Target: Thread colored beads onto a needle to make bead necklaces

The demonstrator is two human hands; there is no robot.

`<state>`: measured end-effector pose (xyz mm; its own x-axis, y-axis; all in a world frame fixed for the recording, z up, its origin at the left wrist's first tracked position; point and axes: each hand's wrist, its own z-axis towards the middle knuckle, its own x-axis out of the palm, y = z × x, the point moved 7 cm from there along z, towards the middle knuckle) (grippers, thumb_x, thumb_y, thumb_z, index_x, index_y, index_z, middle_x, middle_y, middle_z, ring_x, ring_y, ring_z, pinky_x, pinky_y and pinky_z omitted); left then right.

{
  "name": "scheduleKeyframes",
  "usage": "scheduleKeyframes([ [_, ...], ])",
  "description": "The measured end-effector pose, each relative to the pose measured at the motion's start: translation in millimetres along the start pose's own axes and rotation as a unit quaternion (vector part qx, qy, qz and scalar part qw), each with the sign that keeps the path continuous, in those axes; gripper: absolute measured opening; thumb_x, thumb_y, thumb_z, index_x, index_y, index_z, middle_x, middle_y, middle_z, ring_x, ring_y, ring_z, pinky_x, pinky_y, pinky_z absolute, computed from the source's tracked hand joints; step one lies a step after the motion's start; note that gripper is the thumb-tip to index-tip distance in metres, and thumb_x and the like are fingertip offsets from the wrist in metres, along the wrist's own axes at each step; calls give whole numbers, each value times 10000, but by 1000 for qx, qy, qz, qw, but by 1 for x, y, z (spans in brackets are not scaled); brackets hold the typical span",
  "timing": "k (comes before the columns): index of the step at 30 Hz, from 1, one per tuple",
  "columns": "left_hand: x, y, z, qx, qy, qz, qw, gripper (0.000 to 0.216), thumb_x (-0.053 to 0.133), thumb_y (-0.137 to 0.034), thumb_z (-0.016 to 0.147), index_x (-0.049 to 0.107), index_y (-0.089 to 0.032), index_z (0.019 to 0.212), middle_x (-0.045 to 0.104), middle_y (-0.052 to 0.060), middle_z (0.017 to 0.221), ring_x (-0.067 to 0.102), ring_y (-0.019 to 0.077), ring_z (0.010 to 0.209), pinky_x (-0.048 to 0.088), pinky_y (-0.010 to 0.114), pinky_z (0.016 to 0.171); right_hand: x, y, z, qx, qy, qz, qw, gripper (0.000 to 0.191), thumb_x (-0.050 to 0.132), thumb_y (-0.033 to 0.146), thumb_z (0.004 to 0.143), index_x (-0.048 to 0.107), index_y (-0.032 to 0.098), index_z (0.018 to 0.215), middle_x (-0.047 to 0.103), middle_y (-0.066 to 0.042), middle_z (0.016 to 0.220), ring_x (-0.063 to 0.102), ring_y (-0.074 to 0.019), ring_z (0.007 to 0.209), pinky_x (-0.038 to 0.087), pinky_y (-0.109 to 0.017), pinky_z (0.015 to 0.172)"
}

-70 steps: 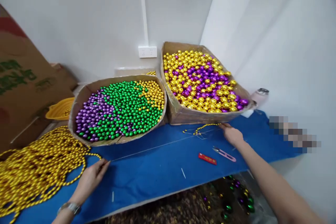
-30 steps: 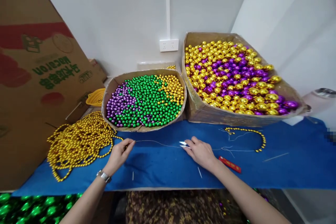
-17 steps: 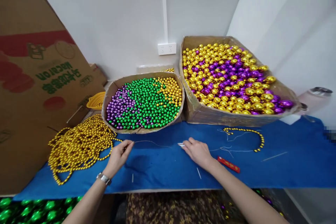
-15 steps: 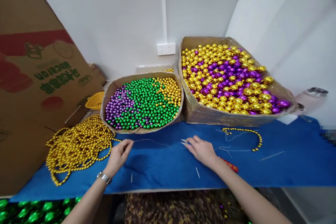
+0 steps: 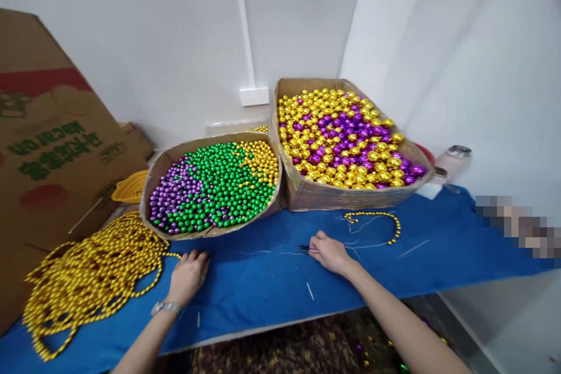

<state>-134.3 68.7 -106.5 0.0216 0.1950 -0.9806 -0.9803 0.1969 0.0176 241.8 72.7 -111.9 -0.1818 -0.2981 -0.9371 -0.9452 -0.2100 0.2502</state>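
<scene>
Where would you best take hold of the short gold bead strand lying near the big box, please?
Probably pinch the short gold bead strand at the top of its arch, coming from above: it lies flat on the blue cloth, curved, with loose thread trailing at its ends.

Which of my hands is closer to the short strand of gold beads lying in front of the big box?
Right. Your right hand rests on the blue cloth just left of the short gold strand, apart from it. Your left hand is farther left, beside the big gold bead pile.
</scene>
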Motion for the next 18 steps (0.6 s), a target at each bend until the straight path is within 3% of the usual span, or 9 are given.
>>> scheduleKeyframes([
  [4,-15,-27,8,37,-58,-103,992,290,469,-367,859,622,-199,1039,627,106,1046,565,259,940,437,387,864,-8,16,-15,-31,-9,66,997,168,477,282,911,552,150,985,596,-35,945,578,-138,785,459,-294,696],
  [7,-44,-83,23,76,-36,-288,954,282,452,-375,881,605,-219,1059,617,77,1095,557,227,1031,427,360,926,-18,54,-47,-102,-12,134,986,76,476,198,889,541,179,925,608,-16,905,568,-121,812,419,-230,709],
  [10,-69,-174,36,146,84,-458,873,302,390,-350,917,604,-232,1095,620,63,1131,577,189,1021,457,316,891,-24,91,-92,-178,5,210,961,60,544,256,847,535,202,871,582,38,783,527,-74,685,387,-162,627],
  [13,-88,-280,30,316,210,-530,758,308,385,-309,924,613,-237,1118,587,67,1225,561,175,1080,434,304,932,-25,103,-137,-220,73,403,885,138,600,298,771,523,188,803,474,79,606,396,-46,506,319,-149,494],
  [15,-89,-336,15,441,271,-509,688,298,400,-266,917,611,-236,1124,586,63,1235,538,170,1125,404,295,962,-22,87,-163,-189,122,527,820,160,602,302,738,502,177,755,456,78,575,358,-40,471,289,-152,459],
  [16,-84,-356,6,486,289,-487,666,283,421,-257,907,619,-225,1107,612,68,1195,554,169,1098,412,280,942,-20,72,-176,-156,137,562,801,179,608,311,724,491,175,736,465,71,577,360,-40,468,283,-153,451],
  [18,-68,-383,-10,542,314,-431,650,230,475,-256,879,648,-204,1021,676,68,1047,606,167,981,443,246,853,-15,36,-201,-87,155,589,789,235,647,332,682,479,169,704,475,58,590,369,-41,474,275,-157,446],
])
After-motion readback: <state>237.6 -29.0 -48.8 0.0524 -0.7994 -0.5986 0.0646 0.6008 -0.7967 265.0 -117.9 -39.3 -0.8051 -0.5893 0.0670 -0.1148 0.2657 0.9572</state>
